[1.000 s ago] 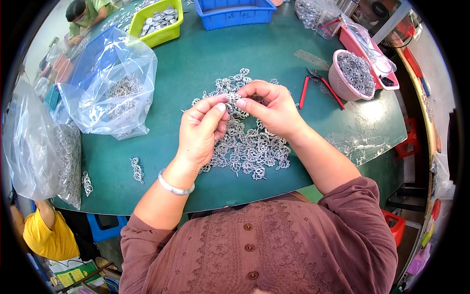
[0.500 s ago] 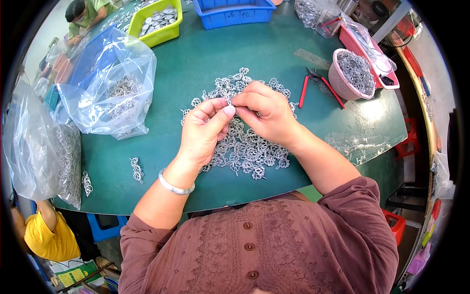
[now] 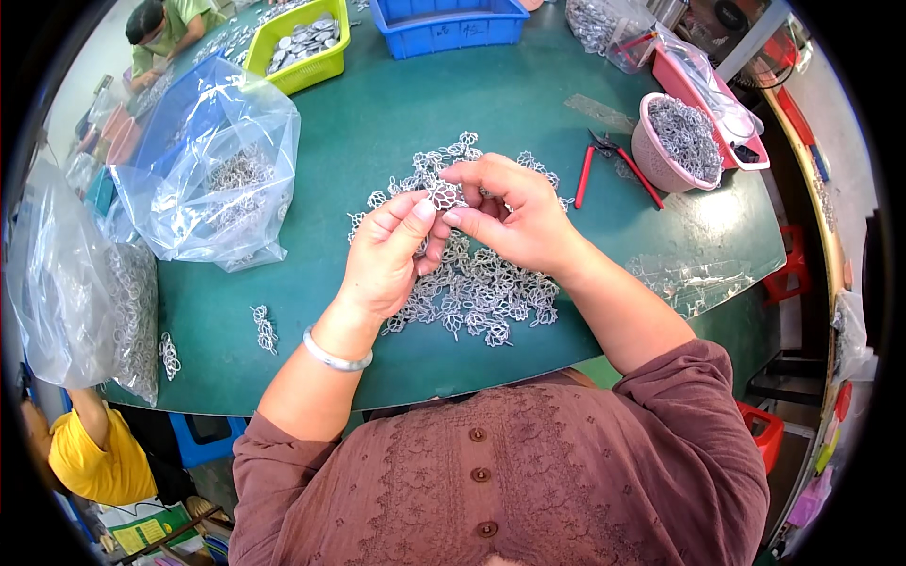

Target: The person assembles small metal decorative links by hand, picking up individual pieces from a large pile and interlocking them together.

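Above a pile of silver openwork metal pieces [image 3: 481, 292] on the green table, both my hands meet at one flower-shaped openwork metal piece [image 3: 444, 195]. My left hand [image 3: 385, 250] pinches its lower left side between thumb and fingers. My right hand [image 3: 517, 215] is curled at its right side, with thumb and index finger at the piece's edge. The petal-like loops now show between the fingertips. My left hand's lower fingers are partly hidden behind it. Small linked clusters [image 3: 264, 329] of the same silver kind lie to the left, apart from the pile.
Red-handled pliers [image 3: 619, 170] lie right of the pile, beside a pink basket [image 3: 651, 151] of silver pieces. Clear plastic bags [image 3: 255, 113] of metal parts stand left. Blue [image 3: 453, 38] and yellow-green [image 3: 330, 64] bins sit at the back. Other people are at far left and lower left.
The metal piece has turned so its open loops show between my fingertips. My right thumb and index finger have spread apart slightly around it. The pile and pliers remain in place.
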`<move>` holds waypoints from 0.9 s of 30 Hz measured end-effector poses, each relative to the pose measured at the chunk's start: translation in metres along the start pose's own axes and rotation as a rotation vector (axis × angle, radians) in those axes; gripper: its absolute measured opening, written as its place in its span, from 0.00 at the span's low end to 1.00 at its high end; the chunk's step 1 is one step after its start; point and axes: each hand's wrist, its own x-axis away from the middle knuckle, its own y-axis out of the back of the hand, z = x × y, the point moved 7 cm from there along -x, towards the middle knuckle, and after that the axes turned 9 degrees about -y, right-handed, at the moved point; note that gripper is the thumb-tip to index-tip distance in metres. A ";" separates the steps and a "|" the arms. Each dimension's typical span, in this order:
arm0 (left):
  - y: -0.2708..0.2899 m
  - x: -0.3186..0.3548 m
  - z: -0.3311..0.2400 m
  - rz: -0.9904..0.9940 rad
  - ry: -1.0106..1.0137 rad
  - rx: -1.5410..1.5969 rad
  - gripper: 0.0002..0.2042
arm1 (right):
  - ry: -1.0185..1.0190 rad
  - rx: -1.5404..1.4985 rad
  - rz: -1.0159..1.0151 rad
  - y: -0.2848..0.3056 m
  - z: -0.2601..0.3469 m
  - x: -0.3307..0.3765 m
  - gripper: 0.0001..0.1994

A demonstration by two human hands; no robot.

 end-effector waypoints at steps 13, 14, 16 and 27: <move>-0.002 0.000 -0.001 -0.003 -0.016 -0.036 0.12 | 0.020 0.021 -0.013 -0.001 0.004 0.001 0.15; -0.002 0.000 -0.001 -0.003 -0.016 -0.036 0.12 | 0.020 0.021 -0.013 -0.001 0.003 0.001 0.15; -0.003 0.000 -0.002 0.016 -0.023 -0.036 0.13 | 0.035 0.031 0.017 -0.002 0.003 0.002 0.16; -0.004 -0.001 -0.002 0.040 -0.011 -0.011 0.14 | 0.048 0.038 0.029 -0.002 0.005 0.001 0.18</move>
